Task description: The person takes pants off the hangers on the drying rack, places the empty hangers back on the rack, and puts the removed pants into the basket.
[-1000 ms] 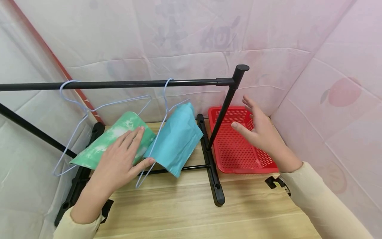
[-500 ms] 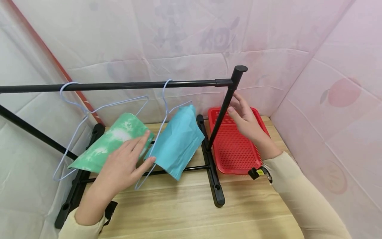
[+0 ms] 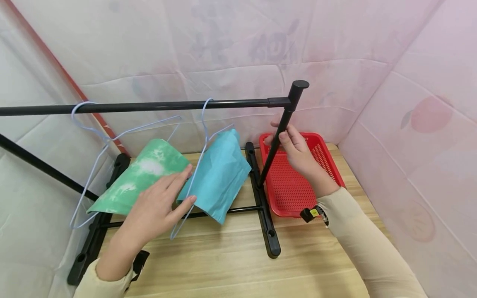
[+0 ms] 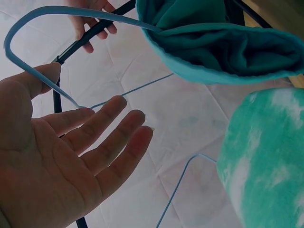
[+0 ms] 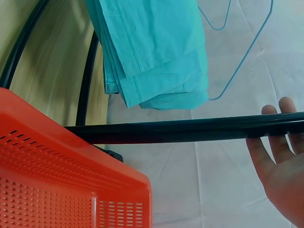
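My left hand (image 3: 158, 203) is beside the lower end of a blue wire hanger (image 3: 204, 155), fingers extended. In the left wrist view the hanger's wire (image 4: 71, 10) passes between its thumb and index finger. A turquoise garment (image 3: 220, 174) hangs folded over that hanger. Left of it, a green and white tie-dye garment (image 3: 145, 174) is on a second blue hanger (image 3: 106, 140), behind the left fingers. My right hand (image 3: 298, 153) holds the slanted post (image 3: 276, 145) of the black clothes rack, fingers behind it and thumb at its near right side.
The rack's top bar (image 3: 149, 106) crosses the view, carrying both hanger hooks. Its right foot (image 3: 269, 231) stands on the wooden table (image 3: 208, 265). A red plastic basket (image 3: 294, 194) sits right of that foot. Pale sheet walls (image 3: 238, 45) enclose the table at back and sides.
My right hand has moved left from above the basket to the rack post and now holds it. The left hand has stayed by the hanger, shifting slightly; the green garment is slightly more exposed.
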A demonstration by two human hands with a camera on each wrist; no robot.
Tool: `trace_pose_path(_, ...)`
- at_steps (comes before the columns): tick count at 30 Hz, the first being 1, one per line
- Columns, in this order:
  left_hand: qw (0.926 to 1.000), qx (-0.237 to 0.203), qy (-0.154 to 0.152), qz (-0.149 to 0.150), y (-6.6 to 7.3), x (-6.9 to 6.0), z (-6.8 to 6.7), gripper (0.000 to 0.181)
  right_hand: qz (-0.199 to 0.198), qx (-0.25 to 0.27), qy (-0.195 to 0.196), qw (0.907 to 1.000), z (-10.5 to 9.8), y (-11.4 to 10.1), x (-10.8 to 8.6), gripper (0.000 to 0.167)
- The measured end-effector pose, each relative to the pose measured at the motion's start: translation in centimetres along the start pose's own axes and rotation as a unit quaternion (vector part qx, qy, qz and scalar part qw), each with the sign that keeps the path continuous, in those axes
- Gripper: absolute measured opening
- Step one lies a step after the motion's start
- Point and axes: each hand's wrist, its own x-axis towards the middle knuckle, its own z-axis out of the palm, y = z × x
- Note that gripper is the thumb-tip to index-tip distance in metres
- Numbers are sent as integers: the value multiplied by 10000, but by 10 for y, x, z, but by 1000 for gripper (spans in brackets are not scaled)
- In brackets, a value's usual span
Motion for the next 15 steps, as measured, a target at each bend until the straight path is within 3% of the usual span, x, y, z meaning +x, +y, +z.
trace_pose_path(7, 9994, -333, 6, -66, 1, 1, 2, 75, -5, 9, 51, 10000, 6, 5, 1, 32)
trace_pose_path(10, 9977, -666, 3, -109, 1, 3, 3, 74, -45, 56, 106, 9999, 10, 9, 3, 31)
trace_pose_path(12, 9933, -1126, -98, -226, 1, 6, 4, 74, -79, 118, 147, 9998, 12, 12, 4, 31)
trace_pose_path(15, 9797, -1943, -293, -408, 0, 11, 5, 71, -135, 215, 208, 9995, 16, 15, 7, 31)
